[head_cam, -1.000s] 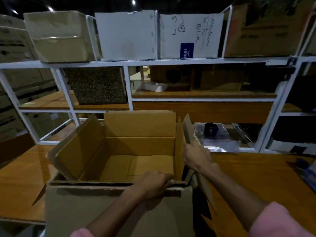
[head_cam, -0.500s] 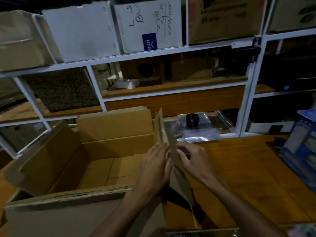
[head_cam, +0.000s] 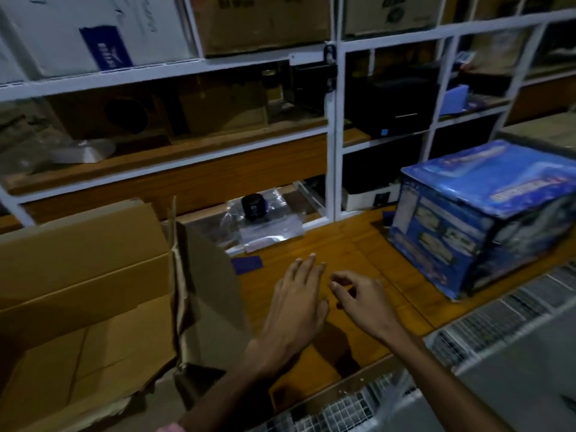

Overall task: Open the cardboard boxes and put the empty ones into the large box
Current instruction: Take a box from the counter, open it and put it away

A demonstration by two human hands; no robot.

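The large brown cardboard box (head_cam: pixel 87 275) stands open at the left, its inside bare, its right flap (head_cam: pixel 208 275) hanging outward. A blue printed box (head_cam: pixel 480 219) sits closed on the wooden table at the right. My left hand (head_cam: pixel 299 300) hovers flat over the table just right of the flap, fingers spread, holding nothing. Beside it, my right hand (head_cam: pixel 364 297) has its fingers loosely curled and apart, also with nothing in it. Both hands are between the two boxes, touching neither.
White metal shelving (head_cam: pixel 336 135) with cartons runs along the back. A small black cylinder on plastic bags (head_cam: pixel 265 222) lies behind the hands, a blue card (head_cam: pixel 246 264) near the flap. Wire-mesh and white panels (head_cam: pixel 498 322) lie along the table's near right edge.
Both hands have let go of the large box's right flap and moved right over the table. The view has swung right, bringing the blue box fully into sight.
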